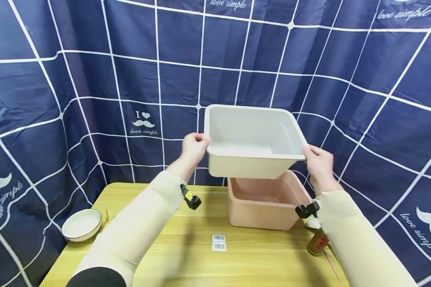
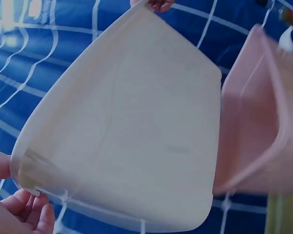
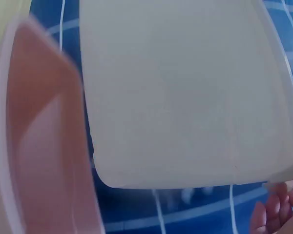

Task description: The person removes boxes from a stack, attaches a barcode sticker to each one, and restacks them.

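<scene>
A white plastic bin [image 1: 244, 165] is held up in the air, tilted so its inside shows in the head view. My left hand [image 1: 194, 149] pinches the rim at its left side; my right hand [image 1: 319, 165] grips the rim at the right front corner. Below and slightly behind the white bin, a pink bin [image 1: 262, 215] stands on the table, its opening partly hidden. The left wrist view shows the white bin's underside [image 2: 136, 112] with the left thumb and fingers at the rim. In the right wrist view, the right fingers [image 3: 273, 209] curl at a lower corner.
A light wooden table [image 1: 176, 247] lies below. At its left edge are a white bowl [image 1: 80, 225] and a fork-like utensil [image 1: 105, 219]. Barcode labels [image 1: 219, 242] lie near the middle. An amber bottle [image 1: 317, 242] is by my right sleeve. Blue gridded curtains [image 1: 179, 83] surround the table.
</scene>
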A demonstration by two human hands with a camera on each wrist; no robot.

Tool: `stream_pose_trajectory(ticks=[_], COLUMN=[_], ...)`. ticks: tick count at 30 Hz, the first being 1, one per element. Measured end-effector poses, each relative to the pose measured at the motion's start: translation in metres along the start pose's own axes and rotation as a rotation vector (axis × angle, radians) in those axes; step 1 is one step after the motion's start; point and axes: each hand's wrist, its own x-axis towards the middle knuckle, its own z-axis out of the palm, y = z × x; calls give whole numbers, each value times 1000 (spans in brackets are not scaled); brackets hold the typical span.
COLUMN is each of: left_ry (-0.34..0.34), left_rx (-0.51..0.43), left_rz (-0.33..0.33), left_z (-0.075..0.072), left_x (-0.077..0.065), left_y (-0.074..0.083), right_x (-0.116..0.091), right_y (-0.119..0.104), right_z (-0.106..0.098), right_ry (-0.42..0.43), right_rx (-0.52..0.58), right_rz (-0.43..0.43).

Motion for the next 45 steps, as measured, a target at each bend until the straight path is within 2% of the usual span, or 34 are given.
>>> stream_pose_trajectory(ticks=[5, 11, 14, 18, 25, 32, 36, 40, 45], left_ry=[91, 178, 195, 203, 191, 180, 155, 134, 112], left_rx=[24, 71, 112, 168, 203, 228, 233, 221, 211], left_rz=[8, -31, -70, -127, -202, -260, -279, -307, -331], left_z=[-57, -121, -144, -164, -180, -181, -180, -177, -176], left_x=[13, 17, 15, 9, -4, -20, -28, -34, -35], left_y=[-1, -20, -30, -43, -78, -122, -141, -155, -163], right_x=[-16, -40, -54, -73, -102, -121, -131, -138, -141], right_y=[-11, -7, 0, 14, 50, 92, 106, 115, 120], right_z=[46, 103, 124, 141, 152, 150, 146, 142, 140], right_ry=[-223, -447, -494, -519, -579, -651, -659, -673, -677], right_rx=[-61, -54, -36, -4, -39, -68, -64, -58, -54], right_rz=[-101, -131, -119, -62, 1, 72, 114, 118, 113])
